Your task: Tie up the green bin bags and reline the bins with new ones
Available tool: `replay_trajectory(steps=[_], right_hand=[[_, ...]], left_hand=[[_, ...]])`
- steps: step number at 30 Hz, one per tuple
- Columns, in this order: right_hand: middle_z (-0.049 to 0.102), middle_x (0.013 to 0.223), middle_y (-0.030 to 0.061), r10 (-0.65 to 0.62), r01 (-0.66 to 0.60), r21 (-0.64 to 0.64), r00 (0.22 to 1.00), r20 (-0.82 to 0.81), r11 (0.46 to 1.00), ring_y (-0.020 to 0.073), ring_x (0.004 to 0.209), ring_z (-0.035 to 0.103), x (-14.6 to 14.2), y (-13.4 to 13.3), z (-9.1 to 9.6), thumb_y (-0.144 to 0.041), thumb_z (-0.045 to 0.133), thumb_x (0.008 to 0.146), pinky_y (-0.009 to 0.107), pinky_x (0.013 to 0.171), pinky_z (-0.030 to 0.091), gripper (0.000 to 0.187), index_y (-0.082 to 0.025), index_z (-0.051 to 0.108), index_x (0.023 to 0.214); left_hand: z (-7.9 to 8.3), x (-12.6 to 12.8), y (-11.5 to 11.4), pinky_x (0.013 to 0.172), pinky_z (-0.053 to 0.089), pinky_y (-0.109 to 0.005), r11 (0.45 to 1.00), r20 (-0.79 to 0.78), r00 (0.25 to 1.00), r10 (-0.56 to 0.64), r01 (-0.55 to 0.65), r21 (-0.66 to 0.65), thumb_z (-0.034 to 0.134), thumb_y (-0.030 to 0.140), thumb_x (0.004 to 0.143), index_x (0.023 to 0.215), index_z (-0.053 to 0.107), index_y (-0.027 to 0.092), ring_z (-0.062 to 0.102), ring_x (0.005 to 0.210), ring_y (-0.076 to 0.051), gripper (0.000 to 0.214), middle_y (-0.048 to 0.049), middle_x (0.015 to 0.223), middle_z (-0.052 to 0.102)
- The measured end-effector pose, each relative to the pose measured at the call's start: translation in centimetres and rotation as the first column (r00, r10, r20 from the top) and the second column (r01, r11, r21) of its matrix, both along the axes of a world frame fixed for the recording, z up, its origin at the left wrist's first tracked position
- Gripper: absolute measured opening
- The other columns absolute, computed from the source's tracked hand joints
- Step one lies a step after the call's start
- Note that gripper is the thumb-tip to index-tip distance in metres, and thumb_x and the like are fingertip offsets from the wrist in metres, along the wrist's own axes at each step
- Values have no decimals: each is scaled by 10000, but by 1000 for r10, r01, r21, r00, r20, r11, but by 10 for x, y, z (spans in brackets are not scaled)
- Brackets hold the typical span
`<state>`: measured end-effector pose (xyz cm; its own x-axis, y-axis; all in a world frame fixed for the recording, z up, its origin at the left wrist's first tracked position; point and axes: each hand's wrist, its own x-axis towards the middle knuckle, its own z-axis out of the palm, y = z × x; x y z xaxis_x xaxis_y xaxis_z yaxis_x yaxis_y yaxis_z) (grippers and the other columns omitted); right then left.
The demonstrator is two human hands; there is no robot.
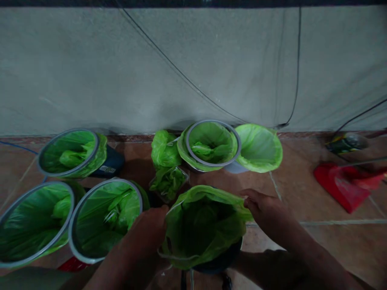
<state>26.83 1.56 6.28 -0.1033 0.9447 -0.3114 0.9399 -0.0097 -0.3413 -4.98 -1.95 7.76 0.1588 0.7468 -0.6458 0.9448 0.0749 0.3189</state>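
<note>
Left hand [153,224] and right hand [266,207] pinch the green liner [208,231], not yet ringed; four bins [114,162] wear grey rings [97,147]!

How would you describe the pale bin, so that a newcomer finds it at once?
Along the grey wall stands a row of green-lined bins. Beyond the right hand, the pale bin ends that row on the right. Its light green liner flares open, without the grey ring that its left neighbour wears.

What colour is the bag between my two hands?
The bag is yellowish green, seen best in the head view.
</note>
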Motion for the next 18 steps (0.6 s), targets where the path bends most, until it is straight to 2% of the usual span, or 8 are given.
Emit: replay_trajectory(steps=[7, 13, 15, 18], right_hand=[[745, 748, 54, -34, 33, -20, 999, -15, 999, 223, 665, 683, 4, 1, 0, -344, 417, 833, 295, 602, 448, 379, -234, 708, 1050], [754, 781, 39, -53, 53, -4, 998, -34, 999, 211, 690, 684, -3, 1, 9, -345, 441, 832, 286, 621, 458, 359, -244, 708, 1050], [748, 778, 37, -58, 59, 10, 996, -69, 998, 202, 690, 680, -7, 0, 14, -347, 439, 843, 279, 633, 467, 355, -237, 711, 1042], [736, 742, 26, -69, 74, 24, 982, -175, 997, 178, 633, 660, -13, 0, 23, -363, 472, 849, 263, 607, 475, 328, -226, 716, 1020]], left_hand=[[9, 0, 0, 643, 388, -290, 1000, 78, 997, -20, 18, 16, 368, 294, 937, 844, 618, 190, 643, 727, -212, 286, -97, 809, 689], [0, -8, -4, 680, 397, -316, 990, 50, 993, -109, 104, 92, 368, 308, 925, 892, 646, 172, 656, 811, -265, 311, -127, 853, 697], [1, -8, -2, 684, 396, -316, 993, 37, 997, -74, 70, 97, 381, 320, 921, 858, 661, 175, 655, 808, -266, 322, -124, 837, 696], [10, -3, 4, 689, 396, -303, 993, 34, 999, -4, 0, 118, 411, 343, 917, 768, 672, 178, 644, 777, -239, 343, -97, 782, 684]])
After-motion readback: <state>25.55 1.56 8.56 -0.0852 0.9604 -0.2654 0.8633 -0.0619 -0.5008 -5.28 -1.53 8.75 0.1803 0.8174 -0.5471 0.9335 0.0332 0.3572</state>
